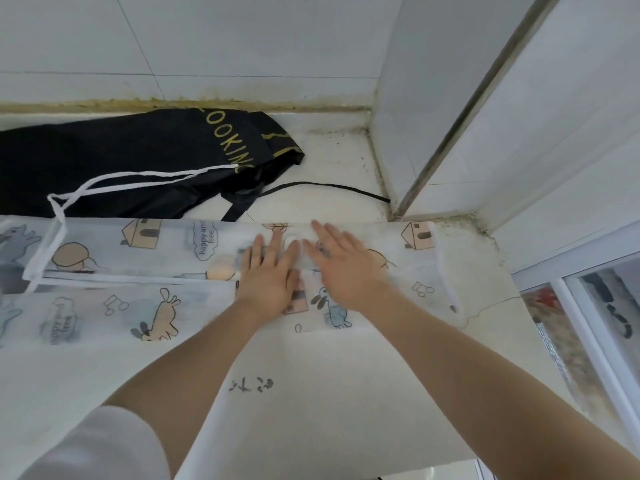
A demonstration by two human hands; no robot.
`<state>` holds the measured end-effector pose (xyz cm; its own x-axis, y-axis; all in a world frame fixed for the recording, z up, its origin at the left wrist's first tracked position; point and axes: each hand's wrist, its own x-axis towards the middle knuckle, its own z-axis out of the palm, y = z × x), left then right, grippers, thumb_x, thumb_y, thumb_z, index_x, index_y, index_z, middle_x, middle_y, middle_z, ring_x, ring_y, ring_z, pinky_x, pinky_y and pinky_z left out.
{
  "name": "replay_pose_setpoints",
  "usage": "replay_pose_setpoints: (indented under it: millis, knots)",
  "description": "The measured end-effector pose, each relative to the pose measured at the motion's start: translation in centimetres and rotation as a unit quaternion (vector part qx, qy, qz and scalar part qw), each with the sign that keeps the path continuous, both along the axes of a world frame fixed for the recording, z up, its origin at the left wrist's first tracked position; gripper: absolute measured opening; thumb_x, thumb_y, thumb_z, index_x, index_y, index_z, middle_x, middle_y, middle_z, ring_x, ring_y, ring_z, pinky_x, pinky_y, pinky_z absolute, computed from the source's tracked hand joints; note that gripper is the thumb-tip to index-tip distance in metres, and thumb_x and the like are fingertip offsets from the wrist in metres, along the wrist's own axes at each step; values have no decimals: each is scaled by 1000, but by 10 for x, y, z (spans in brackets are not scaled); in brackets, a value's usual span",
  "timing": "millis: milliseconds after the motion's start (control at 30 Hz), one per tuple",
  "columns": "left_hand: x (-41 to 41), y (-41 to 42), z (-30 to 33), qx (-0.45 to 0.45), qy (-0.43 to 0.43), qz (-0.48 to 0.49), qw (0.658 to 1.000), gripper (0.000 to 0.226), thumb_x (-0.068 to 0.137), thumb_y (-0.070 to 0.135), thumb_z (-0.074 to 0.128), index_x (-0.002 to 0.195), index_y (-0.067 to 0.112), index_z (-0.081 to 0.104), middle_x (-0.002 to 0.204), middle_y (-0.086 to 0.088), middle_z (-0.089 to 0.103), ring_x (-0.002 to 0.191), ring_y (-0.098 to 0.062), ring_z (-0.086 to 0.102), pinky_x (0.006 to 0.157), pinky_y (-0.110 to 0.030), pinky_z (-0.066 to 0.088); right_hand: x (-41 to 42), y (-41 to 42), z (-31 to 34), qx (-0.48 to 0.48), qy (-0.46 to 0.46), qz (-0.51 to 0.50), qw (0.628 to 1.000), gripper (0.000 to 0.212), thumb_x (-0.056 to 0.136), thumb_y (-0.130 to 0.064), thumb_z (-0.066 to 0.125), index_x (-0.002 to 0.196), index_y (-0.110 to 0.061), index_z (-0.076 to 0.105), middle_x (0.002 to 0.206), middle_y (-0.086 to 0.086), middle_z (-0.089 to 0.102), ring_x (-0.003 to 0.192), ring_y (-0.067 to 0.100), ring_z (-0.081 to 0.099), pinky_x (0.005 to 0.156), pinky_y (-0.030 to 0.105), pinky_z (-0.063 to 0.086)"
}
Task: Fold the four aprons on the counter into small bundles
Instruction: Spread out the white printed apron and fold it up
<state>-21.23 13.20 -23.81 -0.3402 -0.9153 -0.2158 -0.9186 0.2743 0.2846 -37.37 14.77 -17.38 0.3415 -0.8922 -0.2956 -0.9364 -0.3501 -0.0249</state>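
Aprons are seen on the counter [346, 161]: a printed apron [145, 306] is spread across the middle, from 9 o'clock to about 3, and a black apron [131, 154] is left crumpled behind it at 10 o'clock, with no other aprons and no containers in view. The left hand [268, 277] and right hand [341, 266] are laid flat, fingers straight, side by side and nearly touching on the printed apron's folded far band at centre, nothing being gripped. A smoothing step in an early lengthwise fold is judged to be in hand; next, the strip would need to be flattened outward, then folded end over end, with the white ties [446, 271] tucked in.
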Motion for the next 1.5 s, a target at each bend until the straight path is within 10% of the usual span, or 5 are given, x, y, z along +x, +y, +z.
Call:
replay_pose_setpoints:
  millis: [167,500,633,1300,1500]
  knots:
    - [23,-3,25,67,289,15,955,44,87,10,36,126,-7,48,117,-22,56,103,-25,55,87,-26,43,56,3,-17,86,-224,-56,969,63,99,-22,37,152,-20,2,160,3,1,147,18,3,118,36,16]
    - [139,14,16,-217,3,62,974,73,68,13,75,131,13,39,140,-13,34,130,-33,24,111,-53,8,42,0,-29,55,2,-161,986,53,100,-34,24,147,-12,13,159,12,-6,147,25,-4,120,41,9]
    - [186,21,17,-141,-56,151,977,87,85,66,31,145,5,20,151,-24,19,138,-39,17,110,-54,12,75,-6,-17,28,93,-168,981,59,95,-18,37,147,-6,11,157,17,-9,145,33,5,118,45,13]
    - [270,-18,25,-107,-165,87,977,87,89,63,31,149,8,1,157,-11,6,144,-27,-11,100,-43,-34,161,5,-41,58,-45,-73,995,66,89,-49,-1,150,-26,7,159,-8,-10,146,16,-10,117,39,-5]
    - [270,-15,15,-86,-143,4,986,66,87,53,18,139,21,44,121,-22,50,122,-42,44,110,-41,-16,163,2,-39,-16,-90,-124,988,39,97,-30,35,133,-14,38,146,-2,37,139,19,26,112,34,21]
